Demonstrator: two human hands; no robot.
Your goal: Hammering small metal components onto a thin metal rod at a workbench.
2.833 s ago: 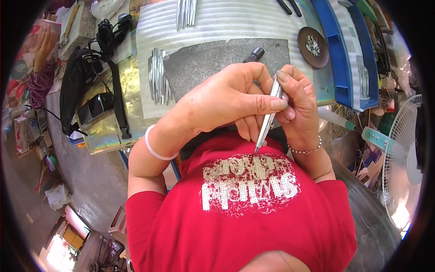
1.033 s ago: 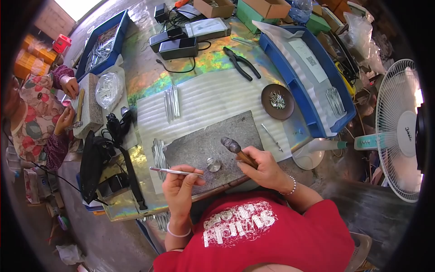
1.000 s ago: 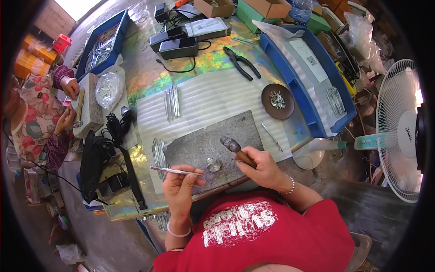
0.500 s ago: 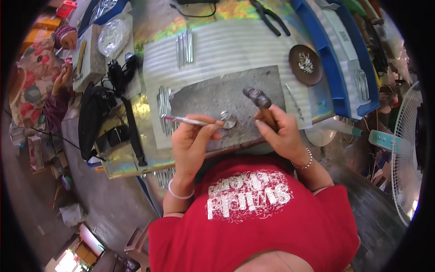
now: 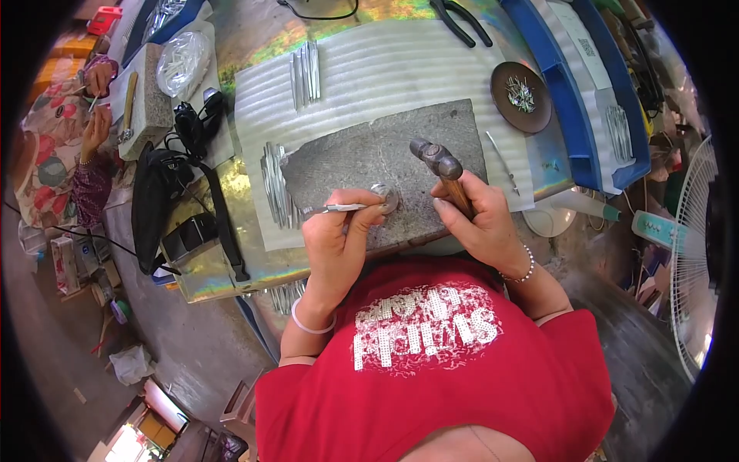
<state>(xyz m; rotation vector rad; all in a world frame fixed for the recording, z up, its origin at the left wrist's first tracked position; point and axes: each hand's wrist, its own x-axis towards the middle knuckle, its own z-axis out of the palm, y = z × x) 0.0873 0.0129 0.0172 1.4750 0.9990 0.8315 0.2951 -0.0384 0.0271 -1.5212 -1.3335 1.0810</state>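
My left hand [image 5: 339, 235] pinches a thin silvery metal strip [image 5: 346, 207]. The strip's right end is at a small round metal block [image 5: 390, 202], partly hidden by my fingertips, on a grey stone slab [image 5: 369, 150]. My right hand [image 5: 483, 219] is closed round the wooden handle of a hammer [image 5: 437, 159]. The hammer's dark head is raised up and right of the block, apart from it. Left of the slab lies a bundle of silvery strips [image 5: 276, 185]. Farther back, more metal strips [image 5: 305, 75] rest on a white foam sheet [image 5: 369, 69].
At right are a brown dish [image 5: 504, 108] of small metal bits, a thin pointed rod [image 5: 502, 162], blue trays [image 5: 573, 115] and a fan [image 5: 693, 254]. Pliers [image 5: 462, 21] lie at the back. A black bag [image 5: 150, 208] and another person's hands [image 5: 96, 131] are at left.
The strip in my left hand has shifted and its left end now sticks out less. The hammer head has turned slightly and stays raised. The whole view has shifted a little.
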